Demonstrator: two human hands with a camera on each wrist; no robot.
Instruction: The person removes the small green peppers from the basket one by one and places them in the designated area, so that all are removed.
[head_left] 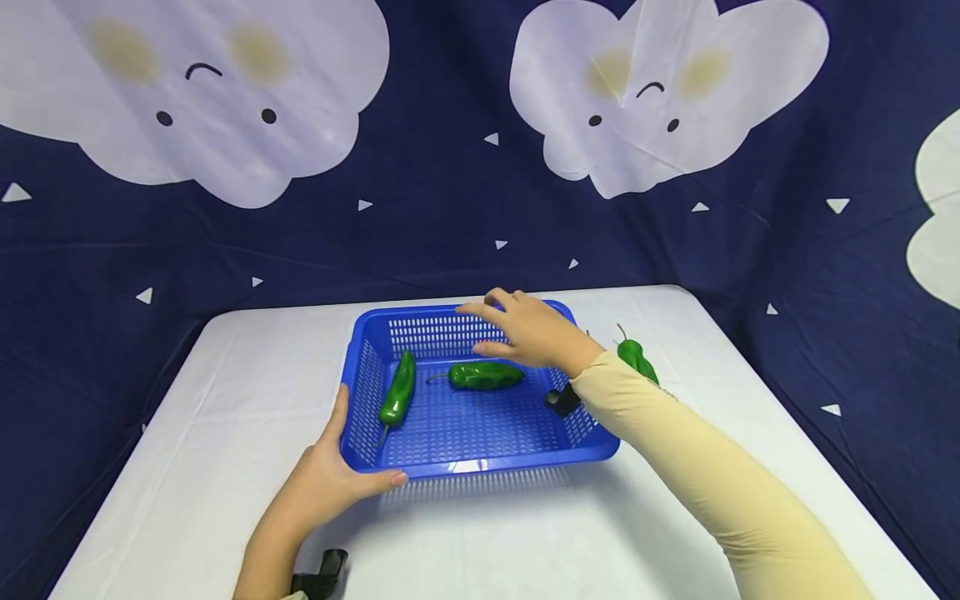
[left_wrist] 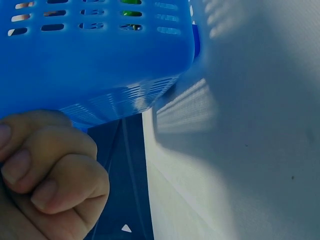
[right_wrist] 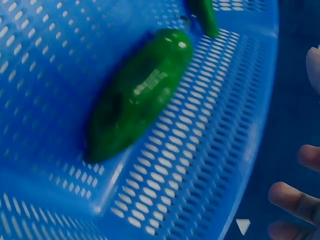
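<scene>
A blue plastic basket [head_left: 480,463] with slotted walls stands on the table. My left hand [head_left: 326,475] holds its near left corner, thumb along the front rim; in the left wrist view the other fingers [left_wrist: 70,182] are curled beside the basket wall. Above the basket's far right part, my right hand [head_left: 528,333] has its fingers spread and holds nothing. Inside lie two green peppers: one pepper [head_left: 399,392] along the left wall, the other pepper [head_left: 487,376] crosswise near the middle, just below the right hand. The right wrist view shows this glossy middle pepper [right_wrist: 142,95] close up.
Right of the basket, another green pepper [head_left: 636,358] lies on the white-covered table [head_left: 225,433], partly hidden by the right sleeve [head_left: 675,450]. Behind the table hangs a dark blue cloth [head_left: 435,225] with cloud faces.
</scene>
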